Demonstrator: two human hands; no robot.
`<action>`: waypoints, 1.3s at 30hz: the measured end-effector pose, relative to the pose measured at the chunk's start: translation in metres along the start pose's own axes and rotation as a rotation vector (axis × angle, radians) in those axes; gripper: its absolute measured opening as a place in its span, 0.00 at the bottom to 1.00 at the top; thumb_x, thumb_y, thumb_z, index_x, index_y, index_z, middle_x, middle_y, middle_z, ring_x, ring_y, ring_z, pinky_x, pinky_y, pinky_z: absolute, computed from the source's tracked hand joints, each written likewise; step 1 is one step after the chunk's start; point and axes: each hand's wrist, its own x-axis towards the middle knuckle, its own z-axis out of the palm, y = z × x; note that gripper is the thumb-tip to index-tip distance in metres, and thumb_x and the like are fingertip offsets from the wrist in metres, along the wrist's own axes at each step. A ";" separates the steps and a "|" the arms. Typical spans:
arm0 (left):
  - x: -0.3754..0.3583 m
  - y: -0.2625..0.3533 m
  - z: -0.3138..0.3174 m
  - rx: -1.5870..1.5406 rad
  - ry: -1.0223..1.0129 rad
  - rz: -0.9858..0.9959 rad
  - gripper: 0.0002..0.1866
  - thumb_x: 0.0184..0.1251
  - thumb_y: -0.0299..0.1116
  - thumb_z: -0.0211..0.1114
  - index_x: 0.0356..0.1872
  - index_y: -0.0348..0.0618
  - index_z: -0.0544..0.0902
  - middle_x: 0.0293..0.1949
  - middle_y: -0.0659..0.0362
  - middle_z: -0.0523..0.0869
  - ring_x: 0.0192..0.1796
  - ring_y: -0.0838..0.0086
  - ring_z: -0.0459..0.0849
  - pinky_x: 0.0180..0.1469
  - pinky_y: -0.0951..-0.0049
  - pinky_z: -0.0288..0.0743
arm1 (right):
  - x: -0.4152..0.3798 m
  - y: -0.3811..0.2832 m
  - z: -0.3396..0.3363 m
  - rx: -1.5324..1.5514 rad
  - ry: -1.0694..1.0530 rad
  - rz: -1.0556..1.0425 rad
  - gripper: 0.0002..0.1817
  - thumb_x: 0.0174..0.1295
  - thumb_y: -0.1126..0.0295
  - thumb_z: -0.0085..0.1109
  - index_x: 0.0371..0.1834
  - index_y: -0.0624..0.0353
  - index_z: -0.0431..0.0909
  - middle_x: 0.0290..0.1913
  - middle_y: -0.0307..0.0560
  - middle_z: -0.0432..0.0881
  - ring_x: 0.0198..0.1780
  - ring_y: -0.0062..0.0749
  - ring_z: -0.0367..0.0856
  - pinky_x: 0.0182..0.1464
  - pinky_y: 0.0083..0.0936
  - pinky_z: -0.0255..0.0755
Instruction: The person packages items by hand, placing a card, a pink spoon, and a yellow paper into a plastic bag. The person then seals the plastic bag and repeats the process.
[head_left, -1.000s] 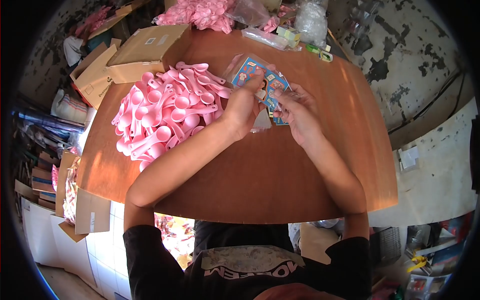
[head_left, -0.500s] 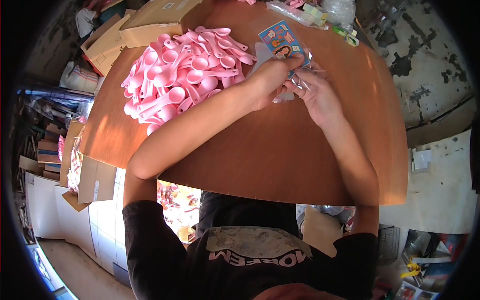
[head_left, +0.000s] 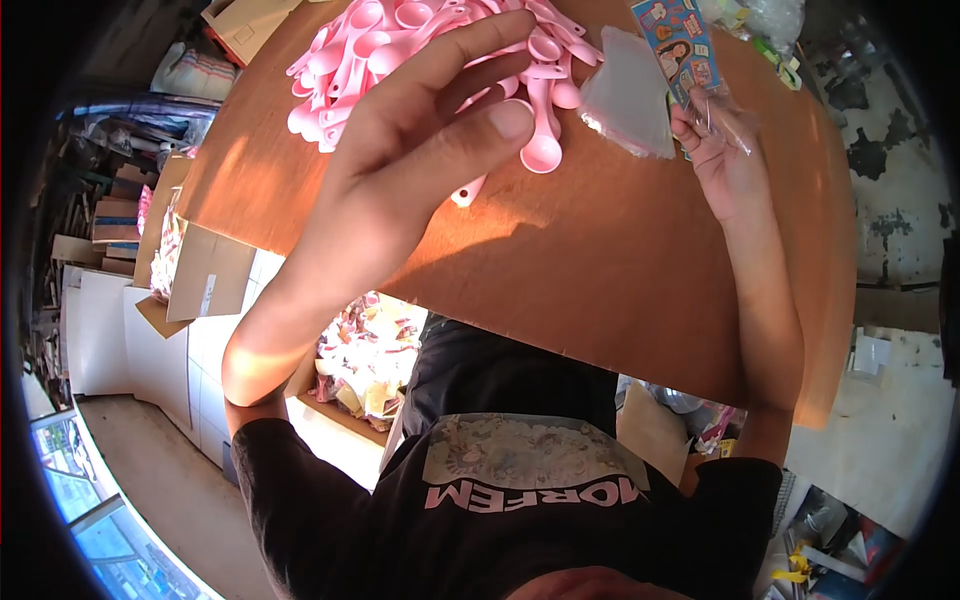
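Note:
My left hand is raised in front of the pile of pink spoons, its fingers curved and apart with nothing between them. It hides part of the pile. One pink spoon shows at the pile's right edge, just beyond my fingertips. My right hand pinches a clear plastic packet with a blue printed card at the far right of the table. Left of that packet, a stack of clear plastic bags lies flat on the brown table.
A green and clear item and crumpled plastic lie at the table's far right edge. Cardboard boxes stand at the left, and an open box of wrapped pieces is below the table's near edge.
My left hand has let go of the card packet and moved left to the spoons. My right hand still holds the packet. The view has shifted, and the bag stack is now uncovered.

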 end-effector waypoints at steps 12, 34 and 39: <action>-0.024 -0.091 0.055 -0.903 0.311 -0.351 0.23 0.72 0.41 0.55 0.64 0.44 0.66 0.58 0.55 0.74 0.62 0.67 0.73 0.58 0.66 0.69 | -0.064 0.023 0.068 -0.042 -0.157 0.407 0.08 0.60 0.70 0.62 0.36 0.61 0.75 0.33 0.45 0.82 0.29 0.26 0.81 0.32 0.23 0.78; -0.040 -0.074 0.003 -1.061 0.750 0.092 0.18 0.74 0.30 0.44 0.61 0.31 0.65 0.59 0.48 0.75 0.62 0.60 0.73 0.66 0.53 0.67 | -0.033 0.046 0.098 -0.605 -0.243 -0.202 0.11 0.66 0.65 0.59 0.39 0.65 0.78 0.27 0.38 0.79 0.27 0.16 0.76 0.27 0.15 0.70; -0.038 -0.073 0.019 -1.097 0.539 0.284 0.25 0.73 0.28 0.47 0.70 0.42 0.57 0.69 0.45 0.64 0.70 0.57 0.64 0.69 0.50 0.62 | -0.060 0.036 0.134 -0.373 -0.233 0.104 0.11 0.66 0.66 0.58 0.35 0.65 0.81 0.26 0.38 0.80 0.25 0.15 0.75 0.27 0.15 0.69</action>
